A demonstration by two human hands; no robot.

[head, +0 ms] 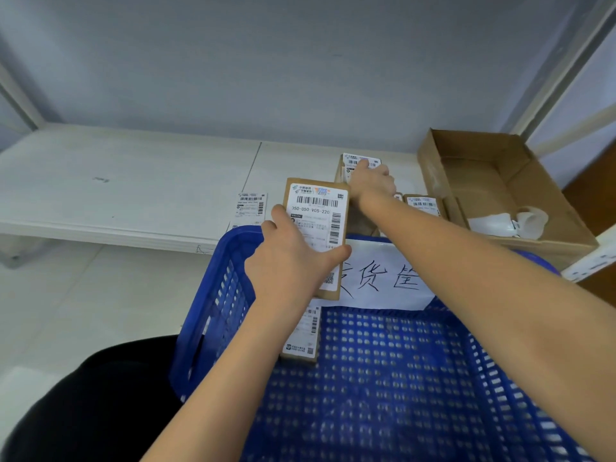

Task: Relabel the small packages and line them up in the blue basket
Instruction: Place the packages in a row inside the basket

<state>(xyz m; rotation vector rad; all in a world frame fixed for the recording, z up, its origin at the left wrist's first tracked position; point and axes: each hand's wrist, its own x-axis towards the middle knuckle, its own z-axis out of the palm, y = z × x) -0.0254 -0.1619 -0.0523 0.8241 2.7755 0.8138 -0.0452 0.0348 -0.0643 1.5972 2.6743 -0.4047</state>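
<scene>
Two labelled packages are in hand: the left hand (286,261) pinches one (316,228) above the blue basket (213,295), which holds another (301,338), while the right hand (373,181) grips one (358,161) on the shelf (133,181) at upper centre.

An open cardboard box (500,181) sits on the white shelf (116,181) — crumpled white backing paper (506,223) inside.

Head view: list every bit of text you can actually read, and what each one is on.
"050-050 V05-220": label of the package gripped by the left hand; first digit cut off.
"EMS": logo on that label, blurred, uncertain.
"货筐": handwritten on the paper sign on the blue basket; a character before them is partly hidden.
Loose label on the shelf, package in the basket, packages near the right hand: too small.
</scene>
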